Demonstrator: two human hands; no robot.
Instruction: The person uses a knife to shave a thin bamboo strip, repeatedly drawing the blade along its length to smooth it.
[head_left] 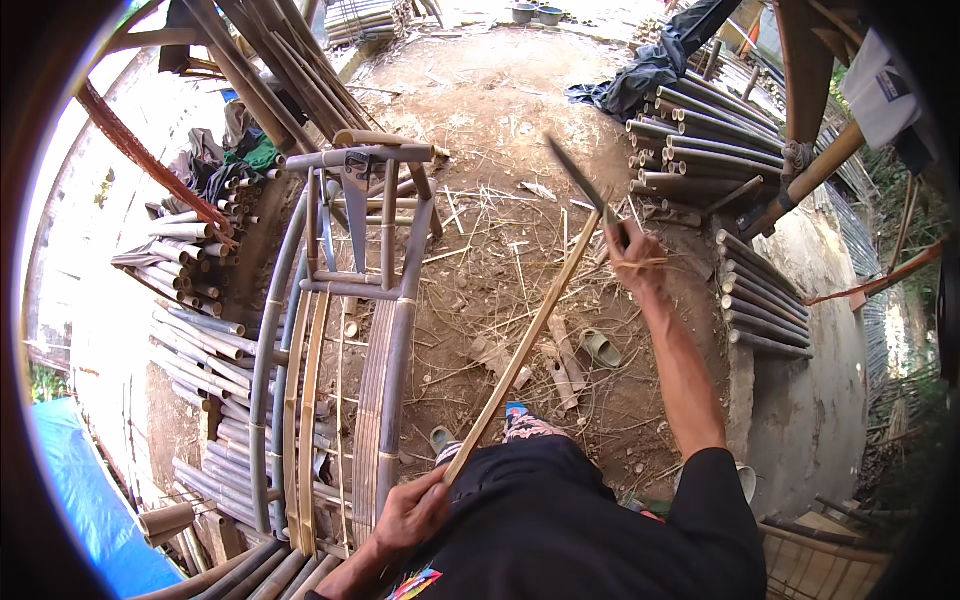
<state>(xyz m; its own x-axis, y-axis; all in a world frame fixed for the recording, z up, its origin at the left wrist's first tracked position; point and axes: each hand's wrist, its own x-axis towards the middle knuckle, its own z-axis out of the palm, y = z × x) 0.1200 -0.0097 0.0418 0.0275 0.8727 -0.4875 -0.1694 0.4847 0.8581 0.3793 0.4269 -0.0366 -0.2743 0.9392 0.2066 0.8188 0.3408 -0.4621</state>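
My left hand (412,515) is closed around the near end of a long, pale bamboo strip (530,345). The strip slants away to the right across the front of my body. My right hand (638,262) grips a long-bladed knife (574,177), its dark blade pointing forward and left. Near that hand, the strip's far end reaches the base of the blade; whether they touch, I cannot tell. On my left stands a bamboo bench frame (395,420) with several slats laid along it. A handsaw (356,205) hangs on its far end.
Cut bamboo poles (690,145) are stacked at the far right, with another row (765,300) nearer. More poles (215,370) lie left of the bench. Shavings, offcuts and a loose clog (600,348) litter the dirt floor. A blue tarp (90,500) lies at lower left.
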